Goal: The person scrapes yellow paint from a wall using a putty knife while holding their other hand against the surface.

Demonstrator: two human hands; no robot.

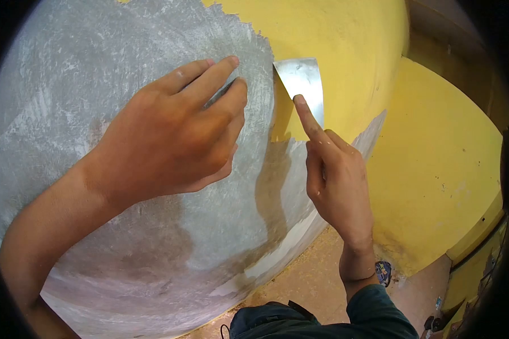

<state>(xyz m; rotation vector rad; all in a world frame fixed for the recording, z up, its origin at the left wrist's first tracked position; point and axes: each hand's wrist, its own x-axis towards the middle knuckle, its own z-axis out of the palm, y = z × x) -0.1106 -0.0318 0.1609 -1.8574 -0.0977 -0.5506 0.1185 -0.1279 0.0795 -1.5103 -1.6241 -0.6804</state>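
Metal scraper (pixel 303 80) gripped in right fingers (pixel 311 120), left fingers (pixel 212 79) half-curled, hold unclear

The shiny, flared metal scraper (pixel 301 74) is held broad edge up at the wall (pixel 51 130), whose yellow area (pixel 339 34) is raggedly bordered by streaked grey (pixel 107 51).

This looks like a room being refinished, though whether in a home or another building cannot be told. A large wall (pixel 56 113) shows rough grey across the left of the frame and a ragged-edged yellow coat (pixel 350 39) at top centre, with a broad metal scraper (pixel 302 76) against it. Another yellow surface (pixel 435 164) stands at right, and the tan floor (pixel 314 271) at lower centre looks dusty.
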